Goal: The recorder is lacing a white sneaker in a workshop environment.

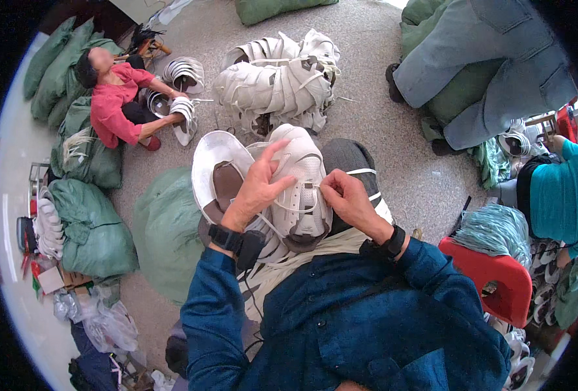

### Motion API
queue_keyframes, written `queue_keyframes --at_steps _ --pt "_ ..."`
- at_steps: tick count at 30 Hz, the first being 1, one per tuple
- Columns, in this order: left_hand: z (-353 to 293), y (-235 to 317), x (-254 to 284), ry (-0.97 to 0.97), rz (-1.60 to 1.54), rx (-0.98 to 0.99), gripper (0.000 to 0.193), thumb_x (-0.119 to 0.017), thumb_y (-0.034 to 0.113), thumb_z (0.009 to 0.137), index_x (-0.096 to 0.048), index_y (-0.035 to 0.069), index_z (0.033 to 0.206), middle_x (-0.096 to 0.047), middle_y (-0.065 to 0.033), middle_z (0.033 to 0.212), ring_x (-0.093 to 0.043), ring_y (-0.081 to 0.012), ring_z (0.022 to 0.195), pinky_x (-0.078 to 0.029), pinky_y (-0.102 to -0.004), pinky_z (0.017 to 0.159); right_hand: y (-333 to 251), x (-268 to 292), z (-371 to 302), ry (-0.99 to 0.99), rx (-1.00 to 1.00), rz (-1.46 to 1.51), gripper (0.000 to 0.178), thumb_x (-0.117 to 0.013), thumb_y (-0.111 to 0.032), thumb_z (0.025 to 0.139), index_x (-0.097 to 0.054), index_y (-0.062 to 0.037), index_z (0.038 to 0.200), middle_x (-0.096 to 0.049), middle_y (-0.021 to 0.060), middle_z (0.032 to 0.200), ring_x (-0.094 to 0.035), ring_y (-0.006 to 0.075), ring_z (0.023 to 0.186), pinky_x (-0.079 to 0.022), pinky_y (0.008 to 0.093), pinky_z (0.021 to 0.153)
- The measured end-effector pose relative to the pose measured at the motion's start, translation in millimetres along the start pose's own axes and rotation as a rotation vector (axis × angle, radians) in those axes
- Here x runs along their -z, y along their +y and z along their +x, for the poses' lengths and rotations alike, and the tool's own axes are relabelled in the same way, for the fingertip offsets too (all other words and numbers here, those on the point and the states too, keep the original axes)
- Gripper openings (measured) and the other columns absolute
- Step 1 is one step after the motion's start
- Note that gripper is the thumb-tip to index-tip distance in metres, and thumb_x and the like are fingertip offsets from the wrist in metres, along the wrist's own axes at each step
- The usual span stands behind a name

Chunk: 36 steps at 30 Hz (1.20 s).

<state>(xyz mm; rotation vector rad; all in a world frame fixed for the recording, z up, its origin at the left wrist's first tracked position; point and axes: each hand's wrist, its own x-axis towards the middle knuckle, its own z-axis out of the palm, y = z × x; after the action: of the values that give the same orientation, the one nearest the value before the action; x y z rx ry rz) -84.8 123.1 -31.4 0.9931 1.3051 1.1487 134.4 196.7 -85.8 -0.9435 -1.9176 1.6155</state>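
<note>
Across my lap lies a white shoe upper [300,158] with a perforated front, rows of eyelets and a brown lining. My left hand [260,188] rests on its left side, fingers spread and thumb stretched toward the eyelets. At the right eyelet row, my right hand [352,201] is closed in a pinch. A thin white shoelace [300,210] loops across the opening and runs up to those fingertips, which partly hide it. Left of the upper, under my left wrist, sits a stack of nested uppers [205,151] with brown inside.
Ahead on the speckled floor lies a heap of bundled white uppers [279,81]. Green sacks [168,228] stand to my left. A person in red [116,107] handles uppers at far left. A red chair [491,277] bearing pale laces [494,234] stands right; other people work beyond.
</note>
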Motion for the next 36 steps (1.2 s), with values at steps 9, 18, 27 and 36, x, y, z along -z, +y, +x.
queue_keyframes --at_steps 9,18,27,36 --pt "-4 14 -11 -0.128 0.56 -0.141 0.032 -0.074 0.01 0.077 -0.074 0.007 0.109 -0.073 -0.0076 0.106 -0.069 -0.0253 0.099 -0.05 -0.0346 0.093 -6 2 0 -0.002 0.087 -0.095 0.011 -0.061 -0.01 0.097 -0.06 0.0 0.093 -0.06 0.0012 0.077 -0.055 0.007 0.068 -0.046 0.0242 0.06" --pt "-4 6 -33 0.041 0.358 0.056 0.035 -0.069 0.007 0.075 -0.071 0.006 0.11 -0.072 -0.0073 0.098 -0.065 -0.0154 0.096 -0.05 -0.0293 0.091 8 7 -5 -0.069 -0.085 0.339 0.012 -0.063 -0.013 0.096 -0.061 -0.0006 0.093 -0.062 0.0 0.081 -0.057 0.0076 0.074 -0.048 0.0254 0.064" --pt "0 -14 -40 0.099 0.434 -0.115 0.031 -0.078 0.013 0.075 -0.075 0.007 0.106 -0.075 -0.0107 0.097 -0.069 -0.0196 0.092 -0.052 -0.0324 0.087 7 11 -7 -0.089 -0.102 0.373 0.009 -0.06 -0.011 0.099 -0.059 -0.0025 0.097 -0.061 0.0004 0.082 -0.059 0.0079 0.074 -0.052 0.0237 0.067" --pt "1 -11 -35 0.016 0.641 -0.218 0.039 -0.079 0.017 0.076 -0.073 0.01 0.114 -0.07 -0.01 0.106 -0.063 -0.0235 0.102 -0.047 -0.0348 0.095 7 10 -9 -0.054 -0.134 0.412 0.009 -0.06 -0.01 0.099 -0.058 -0.0018 0.096 -0.063 0.0024 0.082 -0.061 0.0091 0.073 -0.053 0.0242 0.066"
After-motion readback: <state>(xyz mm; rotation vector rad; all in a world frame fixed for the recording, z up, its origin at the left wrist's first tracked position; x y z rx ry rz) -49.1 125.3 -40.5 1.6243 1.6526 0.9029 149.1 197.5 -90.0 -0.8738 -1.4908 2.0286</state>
